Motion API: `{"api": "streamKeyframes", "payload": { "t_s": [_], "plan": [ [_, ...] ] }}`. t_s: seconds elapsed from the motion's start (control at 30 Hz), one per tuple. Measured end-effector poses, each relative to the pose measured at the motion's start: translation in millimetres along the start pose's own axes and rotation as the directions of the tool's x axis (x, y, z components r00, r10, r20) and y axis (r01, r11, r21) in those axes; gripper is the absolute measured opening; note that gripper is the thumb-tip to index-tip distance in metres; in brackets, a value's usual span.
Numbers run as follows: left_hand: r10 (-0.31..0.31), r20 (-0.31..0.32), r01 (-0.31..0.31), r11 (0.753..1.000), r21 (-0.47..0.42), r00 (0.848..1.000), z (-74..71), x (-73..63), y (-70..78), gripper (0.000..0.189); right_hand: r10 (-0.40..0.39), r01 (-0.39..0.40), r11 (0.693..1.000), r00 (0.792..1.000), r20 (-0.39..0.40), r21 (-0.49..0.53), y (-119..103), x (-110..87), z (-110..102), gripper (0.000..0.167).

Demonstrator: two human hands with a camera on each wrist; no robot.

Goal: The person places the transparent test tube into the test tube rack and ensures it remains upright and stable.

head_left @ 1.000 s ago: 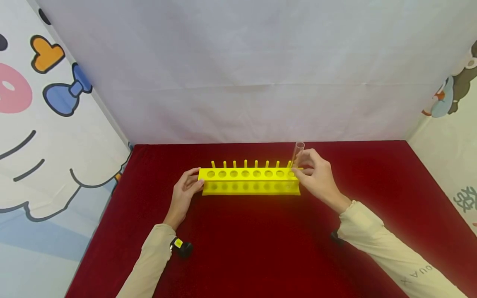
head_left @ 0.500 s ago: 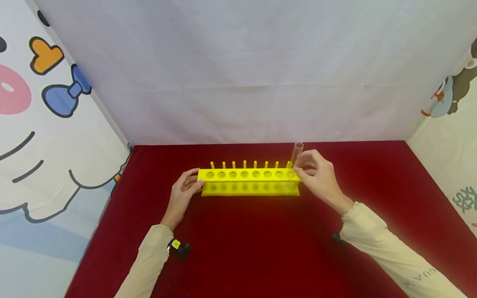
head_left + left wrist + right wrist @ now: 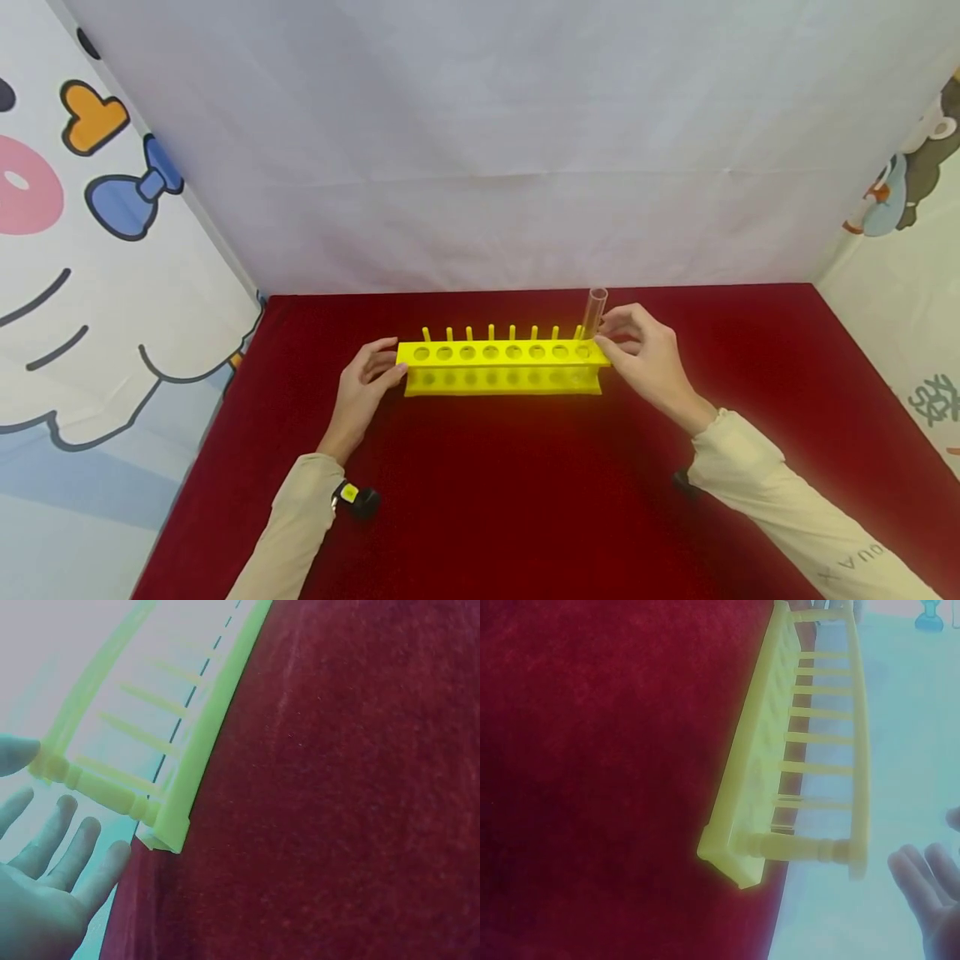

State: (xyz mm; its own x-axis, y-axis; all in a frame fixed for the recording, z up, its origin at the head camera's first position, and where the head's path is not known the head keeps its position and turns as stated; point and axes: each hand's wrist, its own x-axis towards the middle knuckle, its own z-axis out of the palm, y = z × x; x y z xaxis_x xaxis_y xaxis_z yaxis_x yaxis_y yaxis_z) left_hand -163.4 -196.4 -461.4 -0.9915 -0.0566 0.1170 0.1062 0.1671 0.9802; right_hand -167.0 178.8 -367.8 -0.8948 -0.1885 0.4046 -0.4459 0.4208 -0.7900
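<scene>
A yellow test tube rack [image 3: 491, 353] stands on the red cloth, with a row of holes along its top and pegs behind. The left hand [image 3: 363, 392] holds the rack's left end, thumb at the front corner and fingertips at the back; in the left wrist view its other fingers lie beside the end post. One clear test tube [image 3: 595, 312] stands in the rightmost hole, its rim well above the rack. Close beside the tube is the right hand [image 3: 645, 358], thumb near the rack's right end. Fingers [image 3: 915, 877] of that hand show apart from the rack in the right wrist view.
The red cloth [image 3: 495, 492] covers the table, and a pale curtain [image 3: 480, 167] rises behind it. Cartoon-printed panels [image 3: 90, 333] stand at the left and right sides. A dark wrist camera [image 3: 365, 502] sits on the left wrist.
The right thumb and fingers have drawn back slightly to the right from the test tube. The tube stands a little more upright. The left hand keeps its place at the rack's end.
</scene>
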Motion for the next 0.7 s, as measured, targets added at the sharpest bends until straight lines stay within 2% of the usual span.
{"api": "streamKeyframes", "payload": {
  "t_s": [0.23, 0.5, 0.7],
  "plan": [
    [0.022, -0.041, -0.019, 0.998, 0.053, 0.999, -2.6, -0.7, 6.6, 0.043, 0.014, -0.015, 0.999, 1.000, -0.027, -0.034, 0.3, -4.5, -6.8, 0.024],
    [0.041, -0.092, -0.020, 0.977, 0.212, 0.995, -8.0, -6.7, 12.0, 0.040, 0.028, -0.030, 0.999, 0.998, -0.055, -0.041, 2.0, -12.5, -16.2, 0.025],
    [0.118, -0.070, -0.093, 0.953, 0.288, 0.991, -11.0, -12.9, 12.9, 0.043, 0.050, -0.053, 0.997, 0.997, -0.056, -0.060, 23.5, -20.8, -22.7, 0.030]
  ]
}}
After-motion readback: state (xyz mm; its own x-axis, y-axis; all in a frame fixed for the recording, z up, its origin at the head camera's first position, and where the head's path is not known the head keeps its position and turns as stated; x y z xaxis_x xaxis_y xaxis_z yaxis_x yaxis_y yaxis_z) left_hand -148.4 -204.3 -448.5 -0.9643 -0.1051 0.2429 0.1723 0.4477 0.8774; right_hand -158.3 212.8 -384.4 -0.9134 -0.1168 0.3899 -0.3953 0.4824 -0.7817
